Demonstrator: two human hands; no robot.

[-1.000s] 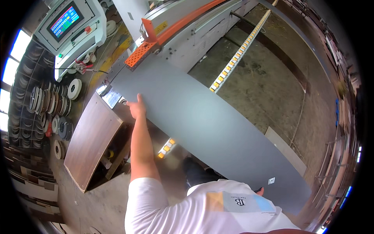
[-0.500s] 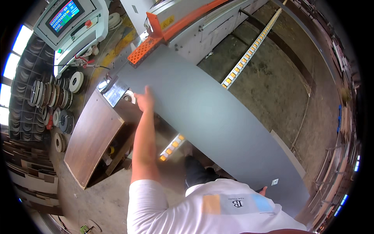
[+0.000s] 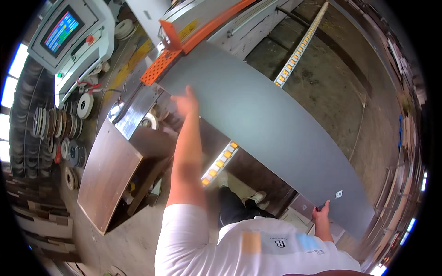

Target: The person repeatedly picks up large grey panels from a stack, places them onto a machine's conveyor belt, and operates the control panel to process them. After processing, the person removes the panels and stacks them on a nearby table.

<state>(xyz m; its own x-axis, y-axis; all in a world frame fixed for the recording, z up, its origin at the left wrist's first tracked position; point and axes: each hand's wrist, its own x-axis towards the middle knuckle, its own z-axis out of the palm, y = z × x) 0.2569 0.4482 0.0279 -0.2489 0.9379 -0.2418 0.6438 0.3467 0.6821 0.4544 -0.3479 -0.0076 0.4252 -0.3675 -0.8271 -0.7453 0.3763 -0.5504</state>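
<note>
Panel [image 3: 276, 124] edge hides right hand [image 3: 321, 216] fingers.

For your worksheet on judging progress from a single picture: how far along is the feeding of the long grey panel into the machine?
Done: the grey panel lies flat, its front end at the orange perforated guide by the machine. In hand: the left hand presses on the panel's near edge toward the front, and the right hand grips its rear edge. Left: almost the whole panel is outside the machine, so most of the feed seemingly remains.
</note>
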